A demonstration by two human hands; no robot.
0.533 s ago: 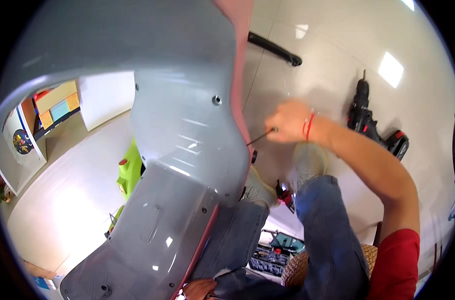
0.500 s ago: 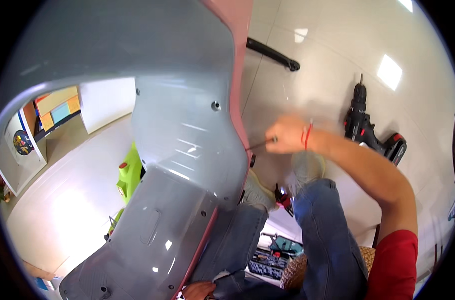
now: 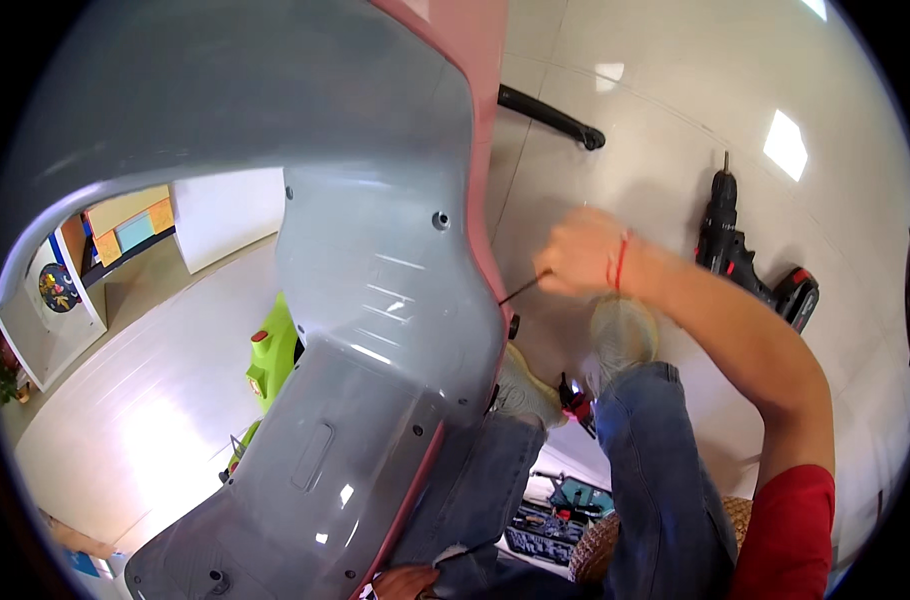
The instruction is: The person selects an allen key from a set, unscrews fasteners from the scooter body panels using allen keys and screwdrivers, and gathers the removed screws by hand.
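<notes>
A motor scooter body with glossy grey inner panels (image 3: 375,270) and pink outer trim (image 3: 487,150) fills the left and middle. Beside its right edge my right hand (image 3: 580,252), a red cord at the wrist, is closed around a thin dark-shafted tool (image 3: 521,290). The shaft slants down to the left and its tip meets the pink edge; its handle is hidden in my fist. At the bottom, my left hand (image 3: 405,582) lies against the lower pink trim, its fingers mostly hidden. Screw holes (image 3: 441,221) dot the grey panels.
A black cordless drill (image 3: 720,225) lies on the tiled floor at right. A black bar (image 3: 550,115) sticks out from the scooter. Between my legs are a small red-and-black tool (image 3: 577,402) and an opened toolbox (image 3: 547,530). A green toy vehicle (image 3: 272,350) stands beyond the scooter.
The view has shifted slightly, so the scooter sits a little further right and lower. My right hand has risen a little and the tool's shaft tilts more steeply.
</notes>
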